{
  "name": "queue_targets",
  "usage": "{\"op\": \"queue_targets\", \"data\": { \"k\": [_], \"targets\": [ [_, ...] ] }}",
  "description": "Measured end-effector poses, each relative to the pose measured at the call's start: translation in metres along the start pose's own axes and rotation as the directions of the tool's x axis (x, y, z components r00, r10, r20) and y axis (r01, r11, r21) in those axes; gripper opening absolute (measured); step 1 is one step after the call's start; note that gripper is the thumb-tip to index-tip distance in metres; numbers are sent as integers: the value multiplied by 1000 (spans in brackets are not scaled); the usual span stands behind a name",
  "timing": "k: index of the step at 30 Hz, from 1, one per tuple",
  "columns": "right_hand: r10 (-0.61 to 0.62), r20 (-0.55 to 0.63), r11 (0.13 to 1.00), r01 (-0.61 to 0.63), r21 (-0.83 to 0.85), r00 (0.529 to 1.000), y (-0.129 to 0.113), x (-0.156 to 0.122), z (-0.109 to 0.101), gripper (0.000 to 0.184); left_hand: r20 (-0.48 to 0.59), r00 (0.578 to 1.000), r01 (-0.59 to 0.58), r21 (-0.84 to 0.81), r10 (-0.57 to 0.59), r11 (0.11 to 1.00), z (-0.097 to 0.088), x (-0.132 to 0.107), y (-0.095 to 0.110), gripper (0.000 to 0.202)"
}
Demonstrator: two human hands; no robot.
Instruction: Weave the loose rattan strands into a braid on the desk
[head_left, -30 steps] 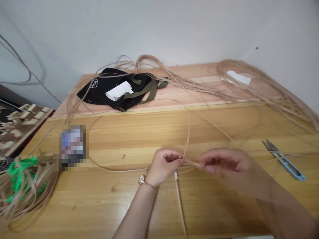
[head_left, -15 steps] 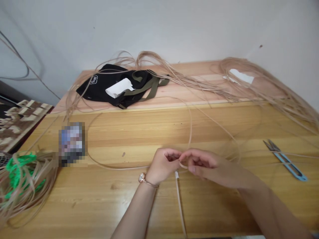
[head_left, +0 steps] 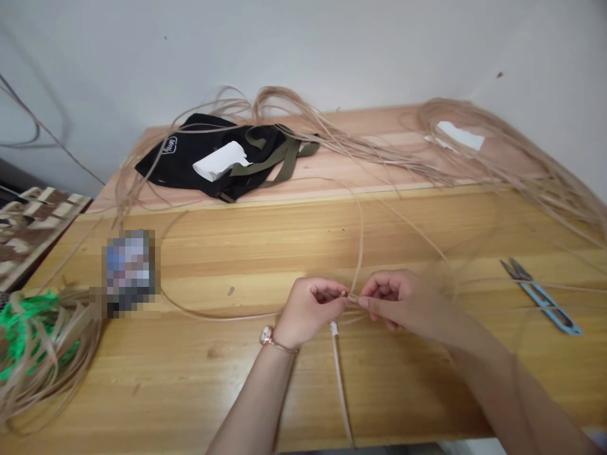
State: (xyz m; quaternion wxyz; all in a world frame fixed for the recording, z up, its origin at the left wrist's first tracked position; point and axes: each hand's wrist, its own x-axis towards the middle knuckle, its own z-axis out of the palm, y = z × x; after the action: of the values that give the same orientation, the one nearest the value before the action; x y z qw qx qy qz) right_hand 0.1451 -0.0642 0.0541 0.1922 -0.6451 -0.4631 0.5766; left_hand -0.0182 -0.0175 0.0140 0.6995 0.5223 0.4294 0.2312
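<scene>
Strips [head_left: 353,299] of thin, tan material are crossing above the middle of the counter [head_left: 190,392], just where both hands are working. The left hand [head_left: 303,313] is pinching them between thumb and bent fingers, and on its wrist a watch [head_left: 266,335] is showing. The right hand [head_left: 403,300] is grasping them just beside — its thumb and forefinger are pressing near the left fingertips, though the crossing itself is too fine to tell. One strip is curving from the hands toward the back. Below the left hand, a pale rod [head_left: 339,385] with a white wrap [head_left: 334,328] at its upper end is running to the near edge. At the right, blue snips [head_left: 538,296] are lying with blades parted — well apart from the right hand. Farther back, a white paper roll [head_left: 219,162] is resting on a black bag [head_left: 183,167].
</scene>
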Motion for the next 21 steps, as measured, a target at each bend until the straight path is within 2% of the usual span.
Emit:
{"op": "queue_targets", "data": {
  "k": [7, 12, 16, 21],
  "targets": [
    [-2, -95, 995, -7, -103, 995, -2, 2, 5, 20, 6, 999, -44, 57, 43, 997, -1, 1, -5, 17],
    [30, -132, 995, -42, -90, 991, -1, 5, 8, 25, 30, 999, -43, 79, 41, 996, -1, 1, -4, 17],
    [4, -152, 996, -17, -86, 988, 1, 5, 9, 23, 19, 999, -34, 59, 33, 998, -1, 1, -3, 17],
    [-10, -125, 999, 5, -35, 992, 0, 3, 10, 21, 10, 999, -33, 43, 33, 999, -1, 1, -4, 18]
  ]
}}
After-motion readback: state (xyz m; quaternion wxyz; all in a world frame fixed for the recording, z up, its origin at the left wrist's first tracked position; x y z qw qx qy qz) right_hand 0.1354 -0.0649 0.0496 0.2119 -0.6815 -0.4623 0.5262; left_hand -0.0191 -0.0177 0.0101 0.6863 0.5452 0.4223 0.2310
